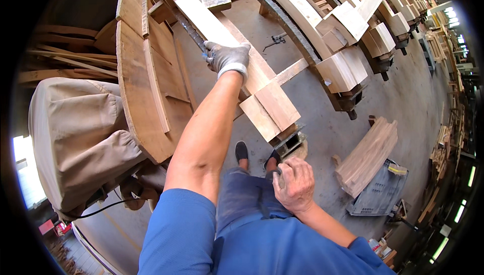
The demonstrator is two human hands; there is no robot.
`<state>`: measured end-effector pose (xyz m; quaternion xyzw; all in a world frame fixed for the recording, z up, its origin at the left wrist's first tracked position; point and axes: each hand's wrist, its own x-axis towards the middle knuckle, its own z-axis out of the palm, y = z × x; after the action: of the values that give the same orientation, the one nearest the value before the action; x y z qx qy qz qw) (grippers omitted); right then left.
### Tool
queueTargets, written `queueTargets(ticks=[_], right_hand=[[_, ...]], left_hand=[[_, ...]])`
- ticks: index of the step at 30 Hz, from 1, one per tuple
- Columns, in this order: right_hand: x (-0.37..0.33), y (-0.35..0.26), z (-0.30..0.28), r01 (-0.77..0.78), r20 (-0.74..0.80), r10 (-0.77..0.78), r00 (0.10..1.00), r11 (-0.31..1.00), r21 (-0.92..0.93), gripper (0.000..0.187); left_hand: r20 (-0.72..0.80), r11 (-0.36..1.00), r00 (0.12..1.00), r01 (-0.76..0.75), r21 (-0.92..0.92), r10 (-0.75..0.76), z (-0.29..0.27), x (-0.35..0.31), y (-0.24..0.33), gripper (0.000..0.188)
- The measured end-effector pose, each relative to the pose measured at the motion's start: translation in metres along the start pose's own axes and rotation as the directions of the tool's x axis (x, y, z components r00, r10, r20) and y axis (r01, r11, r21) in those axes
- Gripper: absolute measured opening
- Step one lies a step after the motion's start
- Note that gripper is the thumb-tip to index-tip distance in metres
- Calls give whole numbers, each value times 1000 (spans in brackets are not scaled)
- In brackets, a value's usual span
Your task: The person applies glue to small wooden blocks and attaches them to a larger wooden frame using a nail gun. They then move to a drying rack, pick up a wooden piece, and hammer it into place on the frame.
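blue sleeve nearest, left grip wraps the board, which uneven pressure could slide into right grip, bent off its near end, closure unclear.

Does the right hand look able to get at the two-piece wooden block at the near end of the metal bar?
Probably yes: the bare right hand is close to the wooden block, whose top is uncovered, though the bar's hollow end sits partly between them.
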<state>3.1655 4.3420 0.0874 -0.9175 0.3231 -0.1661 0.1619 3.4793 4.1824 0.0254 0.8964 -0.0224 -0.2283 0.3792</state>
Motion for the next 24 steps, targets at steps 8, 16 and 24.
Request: queueTargets(ticks=[8,16,24], right_hand=[[22,44,-25,-92,64,83,995,981,169,14],[57,181,-36,-584,463,360,810,570,579,23],[54,269,28,-633,364,518,774,630,449,24]], left_hand=[[4,1000,1000,1,-5,-1,-1,1,1,127],[-53,999,998,-36,-18,35,9,9,-5,127],[-1,1000,1000,-12,-6,12,5,3,3,128]])
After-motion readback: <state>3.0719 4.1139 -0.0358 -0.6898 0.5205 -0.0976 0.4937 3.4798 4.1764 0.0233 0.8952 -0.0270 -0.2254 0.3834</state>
